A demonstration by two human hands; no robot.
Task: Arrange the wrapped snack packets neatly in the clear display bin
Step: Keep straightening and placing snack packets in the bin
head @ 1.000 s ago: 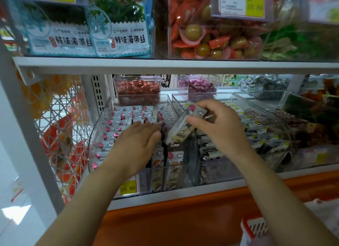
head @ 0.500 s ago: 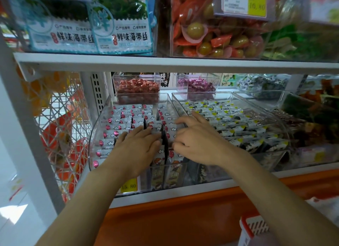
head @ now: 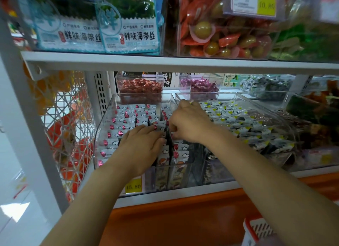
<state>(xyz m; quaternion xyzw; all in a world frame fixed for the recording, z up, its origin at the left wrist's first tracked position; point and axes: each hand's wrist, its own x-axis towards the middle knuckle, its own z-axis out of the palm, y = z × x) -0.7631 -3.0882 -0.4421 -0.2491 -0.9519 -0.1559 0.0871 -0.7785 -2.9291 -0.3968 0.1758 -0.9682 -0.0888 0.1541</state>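
A: Where is the bin?

B: The clear bin (head: 102, 128) sits at the left end of the lower level, under a white shelf board (head: 165, 64). A neighbouring bin (head: 271, 115) of yellow-marked packets is just beside it on the right.

A: And the arms?

B: Both reach forward into the clear bin. The left hand (head: 143, 146) lies palm down on the packets, with its fingers straight and pressed together, tips pointing back and to the right. The right hand (head: 189, 124) is knuckles up, its fingers curled down into the rows (the tips are hidden, so I cannot tell whether they pinch anything).

A: How do the packets lie?

B: The snack packets (head: 128, 115), white with a pink dot, fill the bin. In the left rows the long axis runs left to right with the pink end to the left, row behind row. Those at the front right stand on end against the front wall, pink dot up.

A: Anything smaller?

B: There is a yellow price tag (head: 133, 186) on the bin's front.
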